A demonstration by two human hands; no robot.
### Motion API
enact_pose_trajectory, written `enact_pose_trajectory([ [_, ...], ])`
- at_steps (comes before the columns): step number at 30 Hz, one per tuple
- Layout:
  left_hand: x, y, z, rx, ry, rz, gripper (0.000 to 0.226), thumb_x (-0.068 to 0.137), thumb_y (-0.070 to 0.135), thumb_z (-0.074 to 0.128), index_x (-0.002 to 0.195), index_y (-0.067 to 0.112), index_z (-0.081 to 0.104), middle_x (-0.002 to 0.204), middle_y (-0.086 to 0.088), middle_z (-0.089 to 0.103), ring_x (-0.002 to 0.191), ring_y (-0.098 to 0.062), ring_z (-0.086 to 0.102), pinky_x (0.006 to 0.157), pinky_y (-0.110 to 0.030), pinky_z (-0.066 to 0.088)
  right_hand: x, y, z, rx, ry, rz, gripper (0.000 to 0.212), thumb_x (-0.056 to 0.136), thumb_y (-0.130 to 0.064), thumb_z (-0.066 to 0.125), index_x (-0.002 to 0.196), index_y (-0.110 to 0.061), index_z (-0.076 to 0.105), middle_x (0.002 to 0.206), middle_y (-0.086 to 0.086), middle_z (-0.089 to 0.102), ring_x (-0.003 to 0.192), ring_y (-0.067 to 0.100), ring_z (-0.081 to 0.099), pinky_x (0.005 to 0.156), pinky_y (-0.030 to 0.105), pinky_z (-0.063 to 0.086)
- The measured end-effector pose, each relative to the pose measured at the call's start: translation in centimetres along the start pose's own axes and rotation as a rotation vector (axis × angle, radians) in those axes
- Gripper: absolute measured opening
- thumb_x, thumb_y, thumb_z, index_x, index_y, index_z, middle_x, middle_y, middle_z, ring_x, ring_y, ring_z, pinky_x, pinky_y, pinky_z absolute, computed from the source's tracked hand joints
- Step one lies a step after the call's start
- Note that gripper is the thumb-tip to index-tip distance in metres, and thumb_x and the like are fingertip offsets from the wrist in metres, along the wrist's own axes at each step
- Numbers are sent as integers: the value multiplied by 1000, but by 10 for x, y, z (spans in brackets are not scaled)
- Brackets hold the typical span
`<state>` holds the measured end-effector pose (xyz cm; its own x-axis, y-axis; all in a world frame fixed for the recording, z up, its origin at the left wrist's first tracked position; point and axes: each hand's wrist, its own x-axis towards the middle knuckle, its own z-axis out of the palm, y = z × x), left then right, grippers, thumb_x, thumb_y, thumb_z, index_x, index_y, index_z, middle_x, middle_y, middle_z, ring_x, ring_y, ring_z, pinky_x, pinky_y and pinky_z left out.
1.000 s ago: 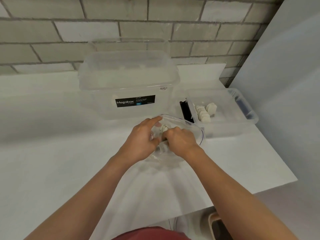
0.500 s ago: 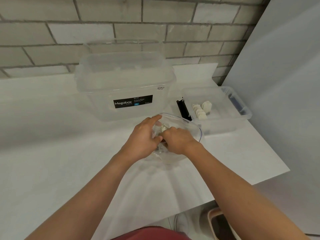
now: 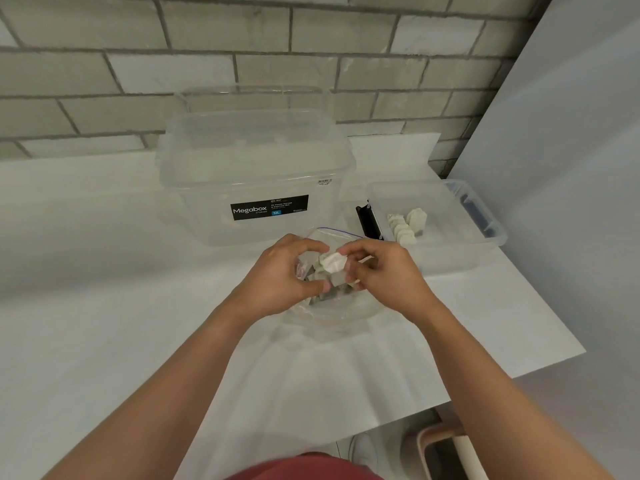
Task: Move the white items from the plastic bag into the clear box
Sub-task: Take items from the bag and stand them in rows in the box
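The large lidded tub (image 3: 256,174) stands at the back of the white table (image 3: 104,306), near the wall. Its black label reads "Megabox" with "12L" on a blue patch; the finer print is too small to read. A small white sticker at its upper right corner is also illegible.

The left hand (image 3: 280,282) is curled around the near side of the plastic bag (image 3: 329,306), thumb and fingers closed on the film, probably to hold the mouth open and steady.

The right hand (image 3: 384,271) pinches a white item (image 3: 333,262) between thumb and fingertips, just above the bag opening; this grip suits lifting it clear.

The clear box (image 3: 446,251) sits toward the table's right edge, just beside the tub, lid off. Several white items (image 3: 407,225) already stand in a row inside it.
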<state>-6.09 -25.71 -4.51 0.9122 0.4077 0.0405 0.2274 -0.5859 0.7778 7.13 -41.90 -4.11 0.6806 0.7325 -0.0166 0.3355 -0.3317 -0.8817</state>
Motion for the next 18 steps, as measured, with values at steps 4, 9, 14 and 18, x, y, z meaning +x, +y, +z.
enact_pose_trajectory([
  [4, 1, 5, 3, 11, -6, -8, 53, 70, 50, 83, 119, 40, 65, 110, 11, 57, 89, -4, 57, 81, -20, 46, -6, -12, -4, 326, 29, 75, 22, 96, 0, 63, 109, -14, 75, 95, 13, 69, 78, 25, 74, 72, 35, 62],
  [9, 2, 6, 10, -47, 39, 4, 12, 83, 39, 75, 94, 33, 74, 106, 9, 62, 86, -8, 59, 80, -23, 46, -8, -10, -4, 341, 30, 57, 29, 95, 0, 63, 116, -18, 72, 100, 15, 66, 76, 23, 72, 71, 34, 60],
  [14, 1, 5, 9, 55, -22, 43, 4, 85, 37, 73, 83, 34, 72, 101, 10, 61, 83, 5, 54, 74, -11, 36, -8, -11, -16, -231, -14, -237, 49, 90, -15, 72, 132, -37, 62, 110, -14, 63, 76, 9, 67, 72, 17, 55],
  [18, 4, 9, 11, 75, -33, 54, 11, 85, 38, 74, 77, 38, 66, 100, 9, 61, 82, 4, 53, 72, -13, 36, -3, -17, -24, -456, -44, -382, 18, 91, -21, 71, 108, -28, 76, 98, -13, 70, 78, 7, 66, 72, 31, 56],
])
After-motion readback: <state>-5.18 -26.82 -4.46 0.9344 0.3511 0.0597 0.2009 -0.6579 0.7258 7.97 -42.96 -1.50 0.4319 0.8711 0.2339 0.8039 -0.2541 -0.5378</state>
